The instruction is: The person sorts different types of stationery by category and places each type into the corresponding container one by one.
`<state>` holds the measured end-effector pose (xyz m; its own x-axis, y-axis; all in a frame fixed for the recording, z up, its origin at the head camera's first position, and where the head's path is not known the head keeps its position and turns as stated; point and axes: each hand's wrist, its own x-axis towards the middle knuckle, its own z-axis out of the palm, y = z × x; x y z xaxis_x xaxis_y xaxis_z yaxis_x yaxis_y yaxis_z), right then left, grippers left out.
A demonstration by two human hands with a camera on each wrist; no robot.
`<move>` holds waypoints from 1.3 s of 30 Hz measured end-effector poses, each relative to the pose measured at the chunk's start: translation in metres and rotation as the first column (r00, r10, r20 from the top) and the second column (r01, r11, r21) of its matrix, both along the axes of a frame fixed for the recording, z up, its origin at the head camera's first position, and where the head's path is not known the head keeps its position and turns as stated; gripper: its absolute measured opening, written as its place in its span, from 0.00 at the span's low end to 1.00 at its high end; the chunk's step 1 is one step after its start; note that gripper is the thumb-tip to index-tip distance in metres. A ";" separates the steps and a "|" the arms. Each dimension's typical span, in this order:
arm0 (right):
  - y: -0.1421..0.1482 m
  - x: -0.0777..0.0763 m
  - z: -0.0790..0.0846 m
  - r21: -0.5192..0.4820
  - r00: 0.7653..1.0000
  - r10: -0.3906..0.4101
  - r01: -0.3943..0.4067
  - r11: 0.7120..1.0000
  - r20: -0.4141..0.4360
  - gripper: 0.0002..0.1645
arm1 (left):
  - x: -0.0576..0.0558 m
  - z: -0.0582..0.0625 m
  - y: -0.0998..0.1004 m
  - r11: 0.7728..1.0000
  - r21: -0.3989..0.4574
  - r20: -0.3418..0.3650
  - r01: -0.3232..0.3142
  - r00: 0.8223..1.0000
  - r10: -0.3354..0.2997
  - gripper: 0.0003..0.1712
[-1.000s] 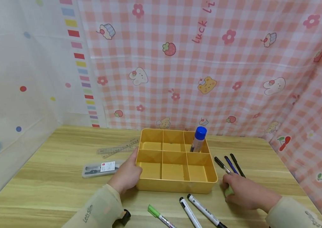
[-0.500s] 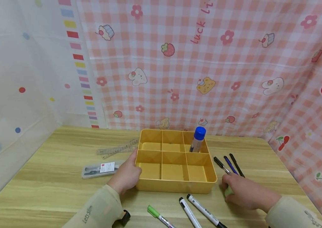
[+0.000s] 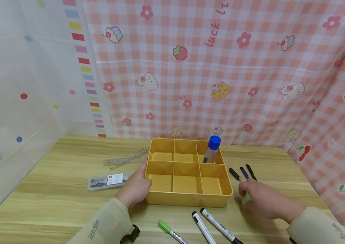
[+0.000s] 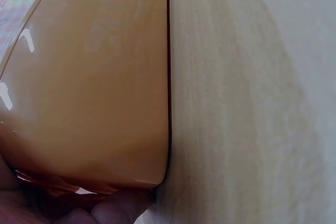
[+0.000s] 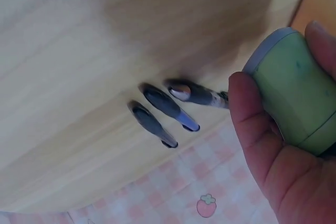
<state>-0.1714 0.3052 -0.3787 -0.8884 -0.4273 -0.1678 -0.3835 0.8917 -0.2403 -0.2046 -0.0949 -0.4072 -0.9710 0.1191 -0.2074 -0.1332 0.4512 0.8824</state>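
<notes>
A yellow six-compartment organizer box (image 3: 187, 200) stands on the wooden table. My left hand (image 3: 134, 188) grips its left side; in the left wrist view, fingers (image 4: 118, 207) bend around the box's end. A glue stick (image 3: 212, 148) with a blue cap is upright in the back right compartment. To the right of the box, my right hand (image 3: 267, 200) holds a small rounded green object (image 5: 299, 87) with a grey rim between thumb and fingers. Three pens, the nearest a black-capped one (image 3: 234, 173), lie just beyond that hand, partly hidden by it in the head view.
Two white markers (image 3: 218, 224) and a green-capped marker (image 3: 172, 232) lie in front of the box. At the left are clear rulers (image 3: 125, 160) and a compass case (image 3: 106, 181). A black round object (image 3: 134, 233) shows beside my left sleeve. Patterned cloth (image 3: 190, 67) hangs behind.
My right hand has risen slightly and shifted away from me, carrying the green object and covering more of the pens. The left hand and box have stayed put.
</notes>
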 end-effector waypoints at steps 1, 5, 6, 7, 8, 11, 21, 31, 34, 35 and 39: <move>0.000 -0.001 0.002 -0.001 1.000 0.002 -0.002 1.000 -0.008 0.14 | 0.000 0.000 0.000 1.000 0.000 0.000 0.000 1.000 0.000 0.50; -0.001 -0.003 0.009 -0.009 1.000 -0.002 0.001 1.000 -0.032 0.15 | 0.000 0.001 0.000 1.000 -0.001 0.004 0.000 1.000 0.000 0.49; -0.001 -0.004 0.011 -0.014 0.999 0.000 0.000 1.000 -0.039 0.16 | 0.000 0.001 -0.001 1.000 -0.002 0.005 0.000 1.000 0.000 0.49; -0.002 -0.004 0.013 -0.018 0.999 -0.006 0.005 1.000 -0.043 0.16 | 0.000 0.001 -0.001 1.000 -0.002 0.006 0.000 1.000 0.000 0.50; -0.003 -0.005 0.015 -0.022 0.999 -0.006 0.005 1.000 -0.053 0.16 | 0.000 0.000 -0.001 1.000 -0.002 0.005 0.001 1.000 -0.001 0.50; -0.005 -0.006 0.020 -0.030 0.996 -0.018 0.015 0.999 -0.082 0.15 | 0.000 0.000 -0.001 1.000 -0.005 0.000 0.002 1.000 -0.002 0.50; -0.016 -0.010 0.039 -0.030 0.993 -0.061 0.058 0.998 -0.103 0.15 | -0.001 -0.002 0.000 1.000 -0.002 -0.014 0.005 1.000 -0.005 0.50; -0.032 -0.015 0.051 -0.033 0.990 -0.056 0.053 0.998 -0.126 0.14 | -0.001 -0.001 0.000 1.000 -0.015 0.001 -0.002 1.000 0.002 0.50; -0.036 -0.016 0.054 -0.039 0.990 -0.058 0.054 0.998 -0.125 0.14 | -0.001 -0.001 0.000 1.000 -0.018 0.005 -0.003 1.000 0.003 0.50; -0.038 -0.016 0.055 -0.042 0.990 -0.058 0.053 0.998 -0.127 0.14 | -0.001 -0.001 0.000 1.000 -0.019 0.005 -0.004 1.000 0.004 0.50; -0.045 -0.017 0.058 -0.056 0.989 -0.054 0.047 0.997 -0.136 0.12 | -0.001 -0.001 0.000 1.000 -0.019 0.007 -0.003 1.000 0.003 0.50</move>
<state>-0.1882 0.2600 -0.3203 -0.9220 -0.3865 -0.0210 -0.3712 0.8982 -0.2355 -0.2054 -0.0949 -0.4080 -0.9698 0.1119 -0.2165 -0.1409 0.4674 0.8727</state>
